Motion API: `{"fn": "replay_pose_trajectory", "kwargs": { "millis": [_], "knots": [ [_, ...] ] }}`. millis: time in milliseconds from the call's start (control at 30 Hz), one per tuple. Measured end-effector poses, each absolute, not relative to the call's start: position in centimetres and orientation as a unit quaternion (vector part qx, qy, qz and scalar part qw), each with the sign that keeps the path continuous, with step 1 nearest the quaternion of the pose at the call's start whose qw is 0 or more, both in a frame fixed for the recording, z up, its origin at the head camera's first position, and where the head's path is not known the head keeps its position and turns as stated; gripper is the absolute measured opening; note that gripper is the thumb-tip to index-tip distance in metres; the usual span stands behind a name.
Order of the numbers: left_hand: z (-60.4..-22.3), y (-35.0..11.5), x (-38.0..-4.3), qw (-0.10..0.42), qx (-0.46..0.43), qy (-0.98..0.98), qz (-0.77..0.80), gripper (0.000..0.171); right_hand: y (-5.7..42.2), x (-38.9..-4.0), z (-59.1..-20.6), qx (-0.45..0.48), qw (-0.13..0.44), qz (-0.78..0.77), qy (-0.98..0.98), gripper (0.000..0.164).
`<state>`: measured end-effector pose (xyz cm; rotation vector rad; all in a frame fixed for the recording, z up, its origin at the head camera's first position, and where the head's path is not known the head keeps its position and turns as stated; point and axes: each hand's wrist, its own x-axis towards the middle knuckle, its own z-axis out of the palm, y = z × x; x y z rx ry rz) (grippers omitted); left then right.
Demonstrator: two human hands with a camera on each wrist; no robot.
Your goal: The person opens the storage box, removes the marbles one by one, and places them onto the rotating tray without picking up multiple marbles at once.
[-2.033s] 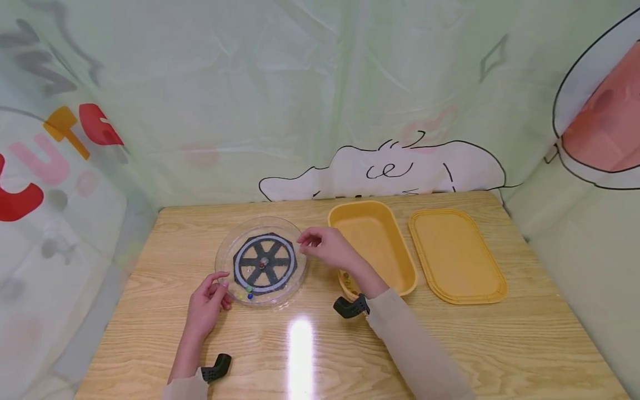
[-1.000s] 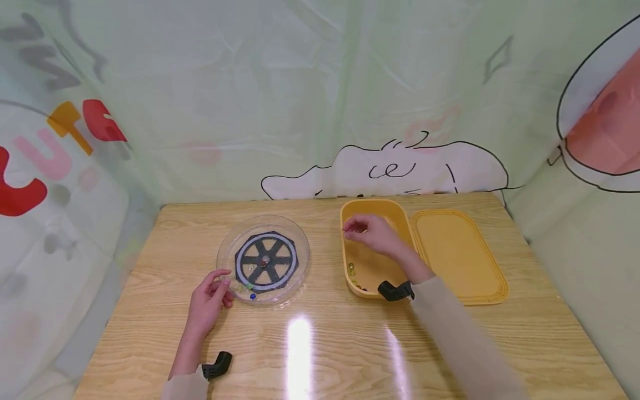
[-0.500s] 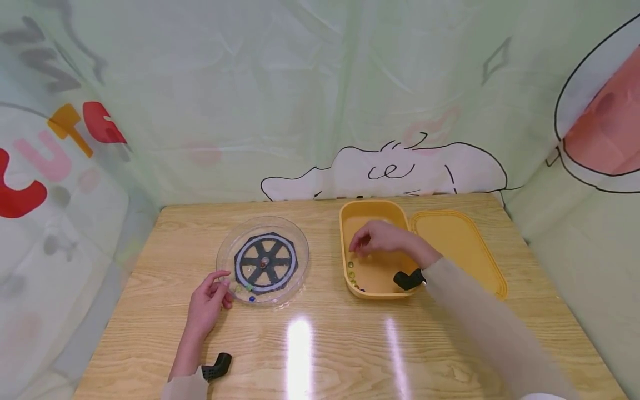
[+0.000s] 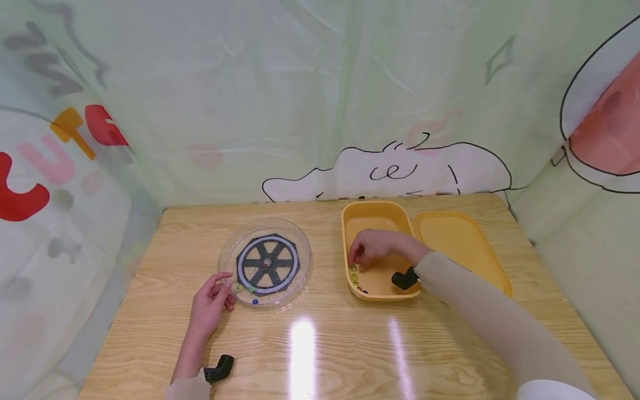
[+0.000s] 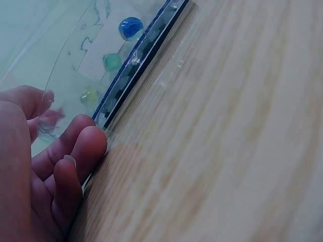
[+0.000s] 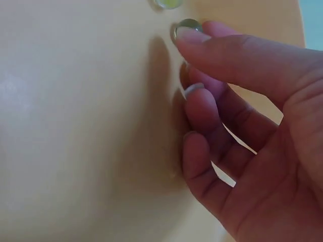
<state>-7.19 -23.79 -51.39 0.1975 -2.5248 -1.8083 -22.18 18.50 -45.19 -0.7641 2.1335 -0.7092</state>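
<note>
My left hand (image 4: pixel 209 305) holds the near-left rim of a clear round dish (image 4: pixel 306 253); in the left wrist view, one finger reaches inside its wall and curled fingers touch the outside. The dish has a dark spoked wheel pattern (image 4: pixel 250 262). A blue marble (image 5: pixel 130 27), a green marble (image 5: pixel 112 62) and a yellow marble (image 5: pixel 89 95) lie in it near that hand. My right hand (image 4: pixel 372 244) is down inside a yellow box (image 4: pixel 370 210) by its left wall. Its thumb and index finger pinch a greenish glass marble (image 6: pixel 189 25). Another yellow-green marble (image 6: pixel 169 3) lies beside it.
Several marbles (image 4: pixel 355 276) line the box's near-left inner edge. A flat yellow lid (image 4: pixel 452 233) lies right of the box, partly under the right forearm. Bare wooden table (image 4: pixel 240 355) stretches in front. A printed curtain (image 4: pixel 240 111) stands behind and at both sides.
My right hand has moved from the dish's right rim into the yellow box and down toward the marbles by its left wall. The left hand has stayed at the dish.
</note>
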Motion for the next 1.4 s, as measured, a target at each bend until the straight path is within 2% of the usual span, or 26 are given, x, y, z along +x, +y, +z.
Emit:
{"fn": "replay_pose_trajectory", "kwargs": {
  "millis": [267,600,1033,1400],
  "knots": [
    [-51.4,-23.8,-7.1,0.019,0.068,-0.816,-0.573,0.023,17.9,-21.8,-45.2,-0.317,0.342,-0.248,0.849,0.011],
    [-51.4,-23.9,-7.2,0.011,0.076,-0.820,-0.567,0.025,17.7,-21.4,-45.4,-0.314,0.333,-0.257,0.851,0.011],
    [-47.7,-22.5,-6.5,0.010,0.067,-0.820,-0.568,0.025,18.2,-21.9,-45.8,-0.322,0.319,-0.272,0.849,0.009],
    [-50.9,-23.7,-7.4,0.006,0.089,-0.819,-0.567,0.025,18.5,-21.6,-44.9,-0.309,0.324,-0.333,0.830,0.010]
  ]
}}
